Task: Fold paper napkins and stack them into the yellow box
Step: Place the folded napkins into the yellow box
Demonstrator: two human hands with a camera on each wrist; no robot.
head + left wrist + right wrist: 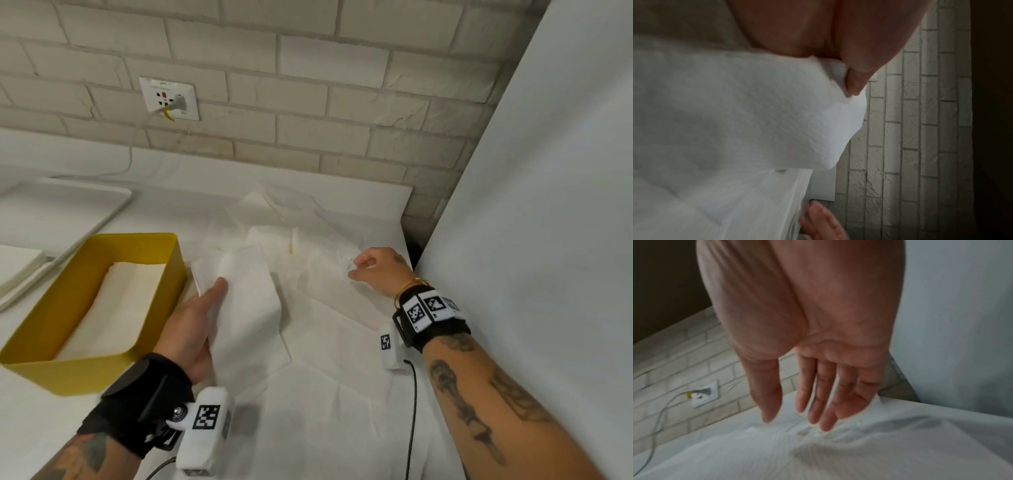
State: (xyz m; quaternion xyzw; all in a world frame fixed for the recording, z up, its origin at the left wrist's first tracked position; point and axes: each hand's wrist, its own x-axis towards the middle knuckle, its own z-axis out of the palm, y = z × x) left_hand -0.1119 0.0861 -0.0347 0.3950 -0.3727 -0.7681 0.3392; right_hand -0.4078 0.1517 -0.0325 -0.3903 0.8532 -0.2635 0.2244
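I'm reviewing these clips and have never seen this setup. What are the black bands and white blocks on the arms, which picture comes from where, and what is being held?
No machine here: a person works with bare hands. The black bands strap small white cameras to each wrist; a third camera sits on the head.

The wide picture is the head view. The other two look along each hand from the wrist.

On the white counter lie loose unfolded napkins. The yellow box stands at the left with folded napkins already inside. Beyond it lies a white tray.

The left hand holds a folded napkin, thumb on top; the left wrist view shows that grip close up. The right hand reaches to the loose napkins with fingers extended; whether it touches them is unclear.
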